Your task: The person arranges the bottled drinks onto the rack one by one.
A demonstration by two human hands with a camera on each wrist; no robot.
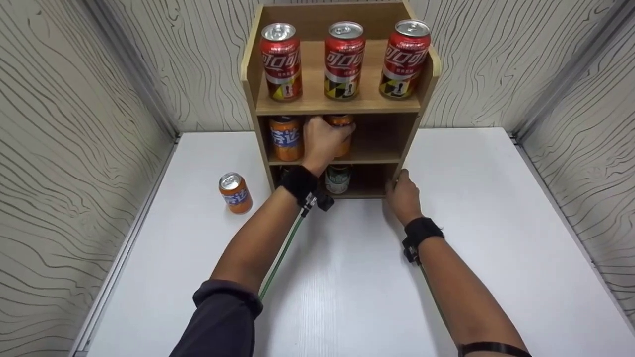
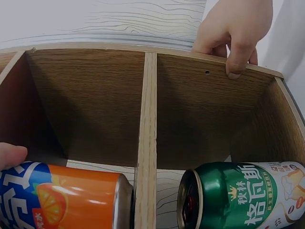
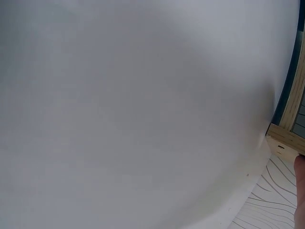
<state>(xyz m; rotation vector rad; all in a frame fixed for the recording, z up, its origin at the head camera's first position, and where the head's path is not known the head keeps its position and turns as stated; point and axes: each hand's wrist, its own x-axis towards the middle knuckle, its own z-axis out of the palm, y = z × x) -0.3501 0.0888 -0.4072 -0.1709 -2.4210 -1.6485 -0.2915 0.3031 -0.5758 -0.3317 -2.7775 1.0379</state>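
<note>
My left hand [image 1: 325,139] reaches into the middle tier of a small wooden shelf [image 1: 337,107] and grips an orange soda can [image 1: 344,148]. In the left wrist view that orange can stands on its tier, with a fingertip [image 2: 13,155] at its side. To its left is another orange soda can [image 1: 285,140]. Low on the shelf's right side panel, my right hand [image 1: 404,198] holds the edge, the thumb on the inner face in the left wrist view. Below the held can sits a green-and-white can [image 1: 338,179].
Three red cola cans [image 1: 344,64] stand on the top tier. A loose orange soda can [image 1: 236,193] is on the white table [image 1: 347,277], left of the shelf. A dark can, mostly hidden by my left wrist, is on the bottom tier. Wood-grain patterned walls [image 1: 560,64] surround the table.
</note>
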